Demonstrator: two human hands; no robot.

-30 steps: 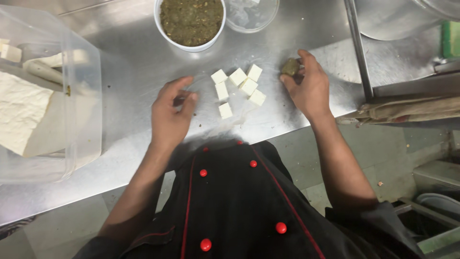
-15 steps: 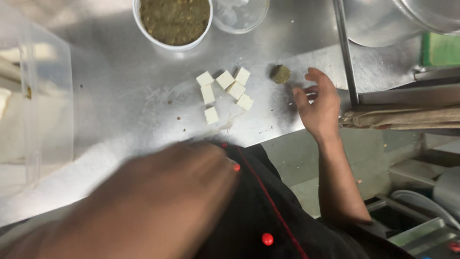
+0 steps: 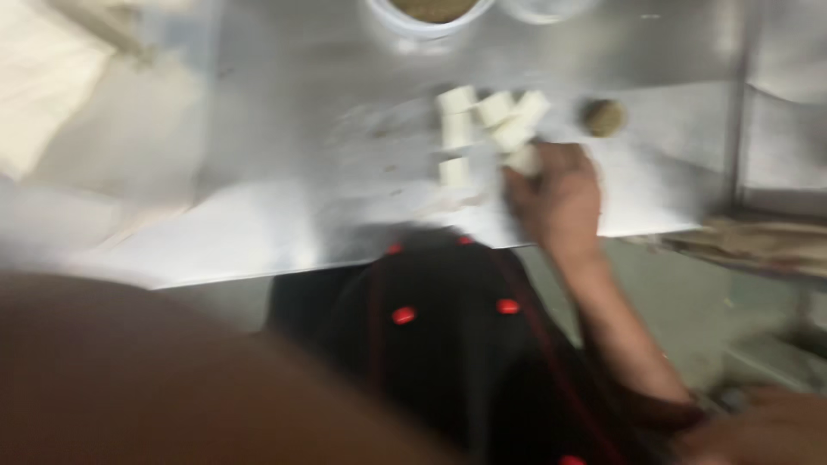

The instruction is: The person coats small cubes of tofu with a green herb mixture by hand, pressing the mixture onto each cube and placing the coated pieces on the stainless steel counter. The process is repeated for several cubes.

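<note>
While the picture is smeared by motion, the right hand point(image 3: 556, 194) rests on the steel counter point(image 3: 284, 181), fingertips touching the nearest of the white cubes point(image 3: 491, 125); whether it grips one cannot be told. A greenish coated ball point(image 3: 603, 117) lies just beside them. The left hand point(image 3: 172, 379) (a blurred mass close to the camera) shows no readable grip.

A commercial kitchen: a stainless steel worktop point(image 3: 284, 215), white cheese cubes point(image 3: 487, 129), a bowl of green paste point(image 3: 431, 13), and a black chef's jacket with red buttons point(image 3: 448, 344).
</note>
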